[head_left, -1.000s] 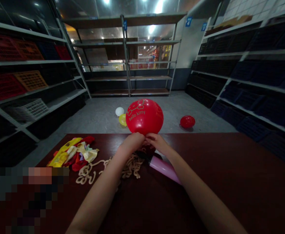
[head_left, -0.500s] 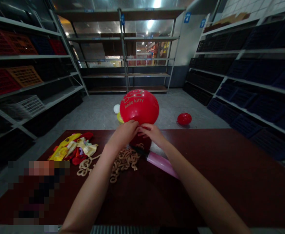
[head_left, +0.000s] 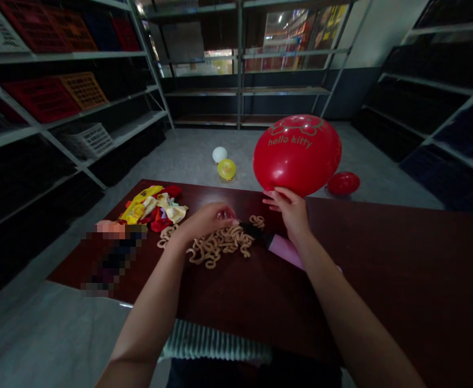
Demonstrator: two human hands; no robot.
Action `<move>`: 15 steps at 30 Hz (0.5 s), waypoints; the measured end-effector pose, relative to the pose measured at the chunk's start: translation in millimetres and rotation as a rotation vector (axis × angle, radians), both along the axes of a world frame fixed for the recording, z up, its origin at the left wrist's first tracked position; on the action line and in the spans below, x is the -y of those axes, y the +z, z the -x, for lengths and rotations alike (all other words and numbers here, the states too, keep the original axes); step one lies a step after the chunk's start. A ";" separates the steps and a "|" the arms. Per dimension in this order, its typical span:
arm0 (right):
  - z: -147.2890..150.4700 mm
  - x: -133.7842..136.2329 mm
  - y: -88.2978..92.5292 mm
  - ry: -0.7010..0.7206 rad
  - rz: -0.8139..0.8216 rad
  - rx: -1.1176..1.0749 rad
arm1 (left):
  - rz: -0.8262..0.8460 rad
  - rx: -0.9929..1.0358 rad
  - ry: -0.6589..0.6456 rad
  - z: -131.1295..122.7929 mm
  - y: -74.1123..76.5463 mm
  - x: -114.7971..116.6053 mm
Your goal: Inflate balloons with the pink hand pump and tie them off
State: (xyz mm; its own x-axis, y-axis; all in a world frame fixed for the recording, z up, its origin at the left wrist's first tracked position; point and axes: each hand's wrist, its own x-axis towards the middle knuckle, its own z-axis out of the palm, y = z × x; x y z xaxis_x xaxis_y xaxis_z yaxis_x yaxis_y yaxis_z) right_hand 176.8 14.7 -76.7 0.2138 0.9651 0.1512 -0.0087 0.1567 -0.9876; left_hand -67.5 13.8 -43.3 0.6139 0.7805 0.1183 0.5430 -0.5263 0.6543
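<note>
Shelves, grey floor, dark table, held balloon

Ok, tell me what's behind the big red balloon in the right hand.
Behind the big red balloon, grey floor shows around it, with another red balloon past its lower right side. Whatever its body directly covers cannot be seen.

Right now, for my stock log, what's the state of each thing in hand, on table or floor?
Big red printed rubber balloon: inflated, held by the right hand
Pink cylindrical pump: lying down, partly hidden
Tan curly strands: loosely heaped near the left hand
Multicoloured rubber balloons: uninflated, piled
Round white balloon: inflated, on floor
Round yellow balloon: inflated, on floor
Smaller red balloon: inflated, on floor
Pixelated item: cannot tell
</note>
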 end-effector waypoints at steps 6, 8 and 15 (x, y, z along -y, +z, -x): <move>10.3 7.5 -3.3 0.046 -0.061 0.144 | -0.094 -0.185 -0.073 -4.0 -3.7 4.2; 14.5 10.8 -3.2 0.079 -0.085 0.175 | -0.107 -0.199 -0.095 -7.8 -5.2 4.4; 18.6 17.9 -0.9 0.090 -0.132 0.213 | -0.074 0.003 -0.090 -7.6 6.8 8.9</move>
State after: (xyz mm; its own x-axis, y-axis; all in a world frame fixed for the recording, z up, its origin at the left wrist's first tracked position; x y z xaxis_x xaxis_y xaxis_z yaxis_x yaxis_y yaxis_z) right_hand 158.2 -3.2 -77.7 0.0775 0.9478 0.3093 0.1770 0.2923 -0.9398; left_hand -59.9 4.8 -36.5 0.6805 0.7113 0.1757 0.4894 -0.6198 0.6135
